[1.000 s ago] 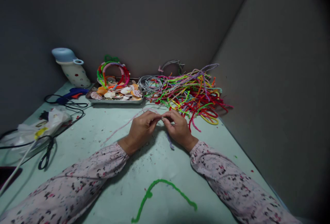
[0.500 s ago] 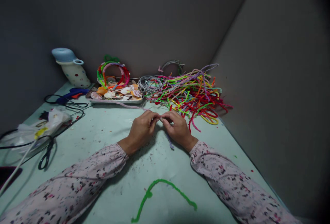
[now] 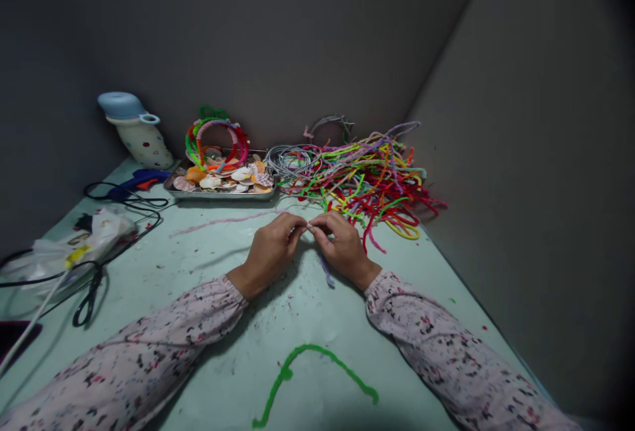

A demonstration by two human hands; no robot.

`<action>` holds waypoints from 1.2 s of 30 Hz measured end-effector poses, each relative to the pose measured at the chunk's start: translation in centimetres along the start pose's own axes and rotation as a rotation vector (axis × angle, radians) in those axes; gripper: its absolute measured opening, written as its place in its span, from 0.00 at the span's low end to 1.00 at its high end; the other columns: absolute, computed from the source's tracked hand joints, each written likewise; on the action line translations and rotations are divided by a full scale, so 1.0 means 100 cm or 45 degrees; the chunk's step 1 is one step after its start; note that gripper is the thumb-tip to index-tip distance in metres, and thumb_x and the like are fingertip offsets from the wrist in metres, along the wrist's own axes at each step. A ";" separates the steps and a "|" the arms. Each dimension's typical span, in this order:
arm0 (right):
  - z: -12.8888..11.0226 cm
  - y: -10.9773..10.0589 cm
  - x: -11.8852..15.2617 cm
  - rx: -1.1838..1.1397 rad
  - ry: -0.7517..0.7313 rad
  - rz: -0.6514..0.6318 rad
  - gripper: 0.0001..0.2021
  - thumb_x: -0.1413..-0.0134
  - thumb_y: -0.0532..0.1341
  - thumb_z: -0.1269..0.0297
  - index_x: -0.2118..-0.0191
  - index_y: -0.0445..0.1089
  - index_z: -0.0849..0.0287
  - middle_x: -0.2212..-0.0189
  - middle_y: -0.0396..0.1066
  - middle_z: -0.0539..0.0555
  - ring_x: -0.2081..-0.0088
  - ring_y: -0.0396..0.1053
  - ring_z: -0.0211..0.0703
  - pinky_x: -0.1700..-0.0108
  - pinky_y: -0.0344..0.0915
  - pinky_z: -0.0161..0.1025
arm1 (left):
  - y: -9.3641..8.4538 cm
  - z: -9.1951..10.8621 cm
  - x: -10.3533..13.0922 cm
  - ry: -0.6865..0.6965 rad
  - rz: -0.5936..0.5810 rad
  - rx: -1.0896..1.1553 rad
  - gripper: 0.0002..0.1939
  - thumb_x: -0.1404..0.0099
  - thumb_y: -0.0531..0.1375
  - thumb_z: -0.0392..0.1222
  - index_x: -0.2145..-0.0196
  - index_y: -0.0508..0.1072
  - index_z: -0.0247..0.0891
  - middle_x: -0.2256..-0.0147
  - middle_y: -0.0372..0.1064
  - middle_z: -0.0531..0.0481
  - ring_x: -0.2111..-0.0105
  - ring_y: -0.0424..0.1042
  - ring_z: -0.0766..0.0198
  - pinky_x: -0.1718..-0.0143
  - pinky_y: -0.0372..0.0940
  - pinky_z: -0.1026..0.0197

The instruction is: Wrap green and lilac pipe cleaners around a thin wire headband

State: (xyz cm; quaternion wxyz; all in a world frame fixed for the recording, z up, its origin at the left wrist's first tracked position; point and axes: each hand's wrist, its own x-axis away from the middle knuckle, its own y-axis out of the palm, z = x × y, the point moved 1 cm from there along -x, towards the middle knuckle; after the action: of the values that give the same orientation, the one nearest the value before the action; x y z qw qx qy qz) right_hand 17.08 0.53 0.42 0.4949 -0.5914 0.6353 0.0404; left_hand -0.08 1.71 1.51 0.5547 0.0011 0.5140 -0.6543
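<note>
Above the middle of the table, my left hand (image 3: 272,246) and my right hand (image 3: 343,247) meet fingertip to fingertip, both in a pinch. A thin pink pipe cleaner (image 3: 223,221) stretches out leftward from behind my left hand. Below my right hand hangs the end of a purple pipe cleaner (image 3: 326,274). Where the two strands meet between my fingers is mostly hidden. Closer to me, a bent green pipe cleaner (image 3: 342,363) with a small lump on it lies on the table.
Behind my hands stand a metal tray (image 3: 223,196) of seashells, coloured hoops (image 3: 243,143) and a coil of grey wire (image 3: 292,161). A heap of pipe cleaners (image 3: 381,166) fills the back right. To the left are a bottle (image 3: 136,133), a blue tool (image 3: 133,183), cables and a plastic bag (image 3: 106,226).
The pink pipe cleaner's free end has swung toward me and further left, away from the tray's edge. My hands stay in nearly the same place, still pinching.
</note>
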 end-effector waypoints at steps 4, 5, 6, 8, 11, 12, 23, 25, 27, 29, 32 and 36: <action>0.000 0.000 0.001 0.007 -0.009 -0.013 0.05 0.40 0.58 0.71 0.60 0.69 0.56 0.64 0.71 0.54 0.58 0.69 0.44 0.55 0.67 0.41 | -0.001 0.002 0.000 -0.024 -0.055 -0.048 0.06 0.32 0.55 0.37 0.61 0.71 0.37 0.64 0.72 0.49 0.65 0.70 0.64 0.63 0.63 0.64; 0.000 0.000 0.001 0.009 -0.012 -0.019 0.05 0.40 0.58 0.70 0.60 0.69 0.56 0.64 0.71 0.54 0.58 0.69 0.44 0.55 0.67 0.42 | -0.001 0.002 0.000 -0.028 -0.070 -0.054 0.06 0.32 0.55 0.37 0.61 0.71 0.37 0.64 0.72 0.49 0.65 0.70 0.64 0.64 0.63 0.63; 0.000 0.000 0.001 0.012 -0.015 -0.026 0.05 0.40 0.58 0.70 0.60 0.69 0.56 0.64 0.71 0.54 0.58 0.69 0.44 0.55 0.67 0.42 | -0.001 0.002 0.000 -0.030 -0.084 -0.058 0.06 0.31 0.54 0.37 0.60 0.71 0.38 0.64 0.71 0.49 0.65 0.70 0.64 0.64 0.62 0.63; 0.000 0.000 0.001 0.019 -0.020 -0.044 0.05 0.40 0.58 0.70 0.60 0.69 0.56 0.64 0.71 0.55 0.58 0.69 0.44 0.55 0.67 0.42 | -0.001 0.002 -0.001 -0.036 -0.107 -0.067 0.07 0.31 0.54 0.37 0.61 0.71 0.37 0.65 0.71 0.49 0.66 0.70 0.64 0.64 0.62 0.63; 0.000 0.000 0.001 0.021 -0.031 -0.066 0.05 0.39 0.58 0.70 0.59 0.69 0.56 0.64 0.71 0.55 0.58 0.69 0.44 0.55 0.67 0.42 | -0.001 0.002 -0.001 -0.051 -0.141 -0.084 0.07 0.31 0.53 0.36 0.61 0.71 0.37 0.65 0.70 0.49 0.66 0.69 0.63 0.64 0.62 0.63; 0.000 0.000 0.001 0.019 -0.034 -0.070 0.05 0.39 0.58 0.70 0.59 0.69 0.56 0.64 0.71 0.55 0.58 0.69 0.44 0.55 0.67 0.42 | -0.001 0.002 -0.001 -0.055 -0.153 -0.084 0.07 0.31 0.53 0.36 0.61 0.71 0.37 0.65 0.70 0.49 0.65 0.69 0.63 0.64 0.62 0.62; 0.001 0.001 0.001 0.022 -0.019 -0.090 0.06 0.40 0.57 0.71 0.60 0.69 0.56 0.64 0.71 0.55 0.59 0.69 0.44 0.56 0.67 0.42 | -0.002 0.000 -0.002 -0.083 -0.197 -0.089 0.08 0.31 0.53 0.37 0.60 0.72 0.38 0.64 0.72 0.49 0.66 0.70 0.63 0.64 0.62 0.63; 0.001 0.001 0.001 0.015 -0.020 -0.104 0.06 0.40 0.57 0.71 0.59 0.69 0.56 0.64 0.71 0.55 0.58 0.68 0.44 0.55 0.67 0.42 | -0.003 0.001 -0.002 -0.082 -0.209 -0.093 0.08 0.32 0.53 0.37 0.60 0.73 0.38 0.64 0.72 0.49 0.66 0.71 0.63 0.64 0.63 0.62; 0.001 0.001 0.001 0.008 -0.016 -0.119 0.06 0.40 0.57 0.71 0.59 0.69 0.56 0.64 0.71 0.55 0.58 0.68 0.44 0.55 0.67 0.42 | -0.003 0.001 -0.002 -0.082 -0.215 -0.096 0.09 0.32 0.53 0.36 0.60 0.73 0.38 0.64 0.73 0.48 0.66 0.71 0.62 0.65 0.63 0.62; 0.001 0.000 0.001 0.004 -0.011 -0.132 0.06 0.40 0.57 0.71 0.59 0.69 0.56 0.64 0.71 0.55 0.58 0.68 0.45 0.55 0.67 0.42 | -0.004 0.001 -0.003 -0.081 -0.216 -0.090 0.09 0.33 0.54 0.35 0.60 0.73 0.38 0.64 0.73 0.48 0.66 0.72 0.62 0.64 0.63 0.62; 0.000 0.000 0.001 0.002 -0.014 -0.137 0.05 0.39 0.57 0.70 0.60 0.69 0.56 0.64 0.71 0.55 0.58 0.68 0.45 0.56 0.67 0.43 | -0.004 0.000 -0.003 -0.084 -0.216 -0.073 0.09 0.33 0.54 0.35 0.60 0.74 0.38 0.64 0.74 0.48 0.65 0.72 0.62 0.64 0.64 0.62; 0.000 0.000 0.002 0.004 -0.012 -0.140 0.05 0.40 0.57 0.71 0.60 0.69 0.56 0.64 0.71 0.55 0.59 0.69 0.45 0.56 0.67 0.42 | -0.004 -0.001 -0.003 -0.101 -0.233 -0.059 0.09 0.34 0.54 0.34 0.61 0.74 0.38 0.64 0.74 0.48 0.65 0.72 0.62 0.64 0.64 0.62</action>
State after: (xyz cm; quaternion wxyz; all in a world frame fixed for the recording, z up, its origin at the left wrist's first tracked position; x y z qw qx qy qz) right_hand 17.10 0.41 0.24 0.5002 -0.6247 0.5994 0.0149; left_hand -0.32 1.96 1.95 0.5126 -0.0844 0.5045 -0.6897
